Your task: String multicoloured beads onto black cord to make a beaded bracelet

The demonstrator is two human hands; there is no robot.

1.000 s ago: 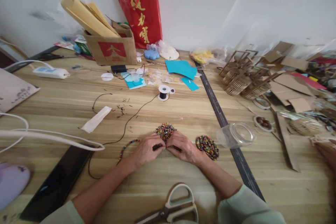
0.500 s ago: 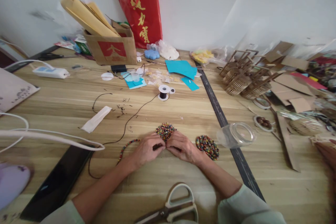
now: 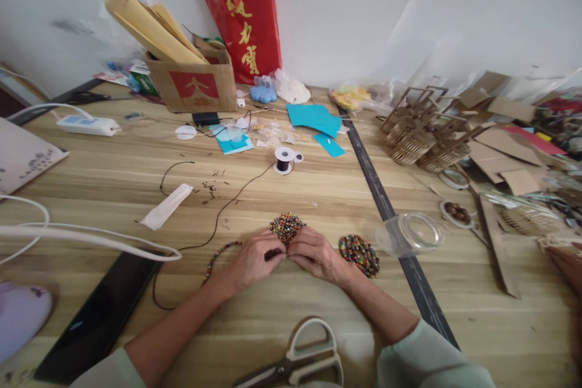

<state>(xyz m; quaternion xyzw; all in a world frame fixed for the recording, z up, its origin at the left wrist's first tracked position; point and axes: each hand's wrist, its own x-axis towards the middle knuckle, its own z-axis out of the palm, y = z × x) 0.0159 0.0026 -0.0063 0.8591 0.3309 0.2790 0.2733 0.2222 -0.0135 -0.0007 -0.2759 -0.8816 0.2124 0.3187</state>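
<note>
Both hands are resting on the wooden bench (image 3: pixel 113 176), fingertips meeting at the near edge of a pile of beads (image 3: pixel 286 227). The left hand (image 3: pixel 252 260) is curling its fingers inward, pinching something small and dark against the fingertips of the right hand (image 3: pixel 316 254); what exactly sits in the pinch is too small to tell. A beaded string (image 3: pixel 217 256) is trailing out from under the left wrist, and a thin black cord (image 3: pixel 227 203) is running from it up toward a small spool (image 3: pixel 284 161). A second pile of beads (image 3: pixel 359 253) is lying just beside the right hand, with a clear plastic jar (image 3: pixel 408 234) on its side near it. Scissors (image 3: pixel 297 364) are lying between the forearms, close to the person.
</note>
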